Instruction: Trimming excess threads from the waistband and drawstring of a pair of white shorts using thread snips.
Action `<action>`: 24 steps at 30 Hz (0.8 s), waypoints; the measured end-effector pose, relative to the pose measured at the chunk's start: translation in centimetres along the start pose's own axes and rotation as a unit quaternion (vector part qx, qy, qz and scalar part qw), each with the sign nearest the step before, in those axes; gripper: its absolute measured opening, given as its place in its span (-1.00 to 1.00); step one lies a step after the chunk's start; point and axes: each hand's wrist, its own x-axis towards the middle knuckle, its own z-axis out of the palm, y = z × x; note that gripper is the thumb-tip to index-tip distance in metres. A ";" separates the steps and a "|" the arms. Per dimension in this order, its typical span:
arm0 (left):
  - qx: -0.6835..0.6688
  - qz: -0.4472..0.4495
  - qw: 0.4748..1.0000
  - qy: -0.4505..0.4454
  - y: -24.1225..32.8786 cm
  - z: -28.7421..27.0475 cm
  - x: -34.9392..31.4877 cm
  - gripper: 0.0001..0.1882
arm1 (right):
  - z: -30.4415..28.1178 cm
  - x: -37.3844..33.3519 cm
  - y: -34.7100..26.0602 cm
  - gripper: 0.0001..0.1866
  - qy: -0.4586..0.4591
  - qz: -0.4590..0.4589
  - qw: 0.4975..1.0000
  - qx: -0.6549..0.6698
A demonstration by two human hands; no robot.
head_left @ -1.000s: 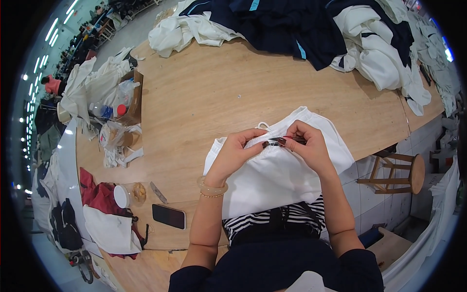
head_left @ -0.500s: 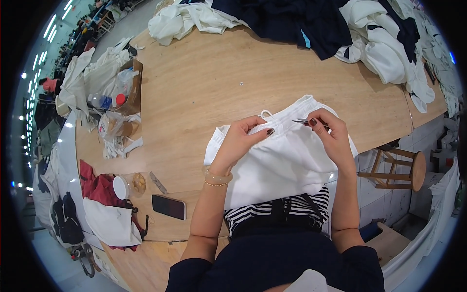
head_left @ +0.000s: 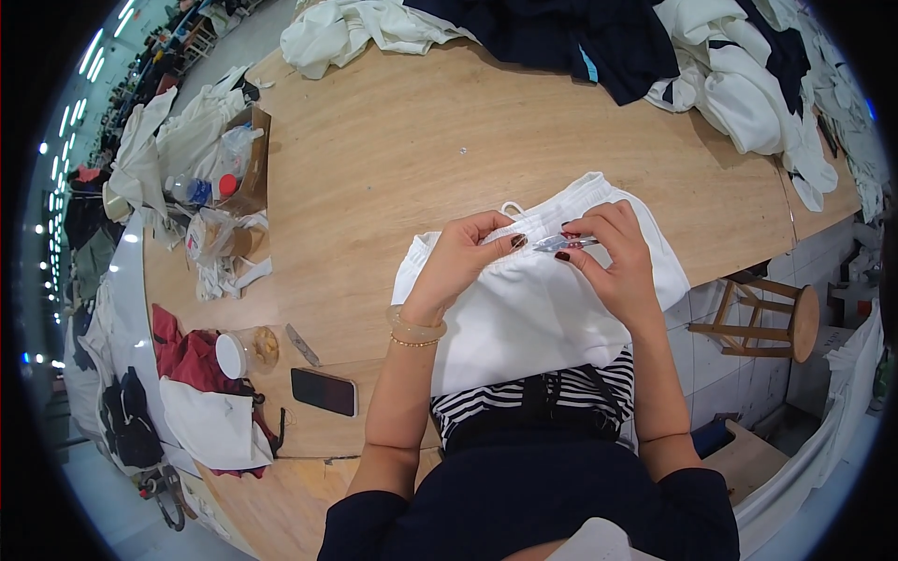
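A white garment with a gathered elastic waistband and a drawstring loop, which looks like shorts [head_left: 533, 318], lies over the near table edge and my lap. My left hand [head_left: 465, 257] pinches the waistband between thumb and fingers, close to the drawstring loop [head_left: 510, 207]. In my right hand [head_left: 613, 257] I hold small metal thread snips [head_left: 564, 243], gripped between thumb and fingers. Their blades point left, at the waistband just beside my left thumb. Whether the tips touch the cloth, I cannot tell.
Navy [head_left: 561, 37] and white garments [head_left: 730, 84] are heaped along the far edge. To the left stand a cardboard box [head_left: 257, 164] with bottles, a plastic jar [head_left: 248, 352], a phone [head_left: 324, 392] and red cloth [head_left: 192, 348]. A wooden stool [head_left: 803, 323] is at the right.
My right hand has moved left along the waistband, bringing the snips close to my left thumb. The left hand still holds the same part of the waistband.
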 end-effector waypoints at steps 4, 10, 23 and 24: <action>0.013 -0.012 1.000 0.003 0.2 0.0 0.0 -0.82 | 0.1 0.2 0.0 -0.78 -0.008 -0.016 1.000 -0.018; 0.020 -0.016 1.000 0.005 0.3 0.0 0.0 -0.83 | 0.2 0.4 -0.2 -0.78 -0.014 -0.027 0.999 -0.023; 0.031 -0.019 0.999 0.000 0.3 -0.2 0.0 -0.83 | -0.1 0.8 0.1 -0.76 -0.043 -0.011 0.999 -0.009; 0.031 -0.019 0.999 0.001 0.3 -0.2 0.0 -0.83 | -0.1 0.8 0.1 -0.76 -0.045 -0.010 0.999 -0.006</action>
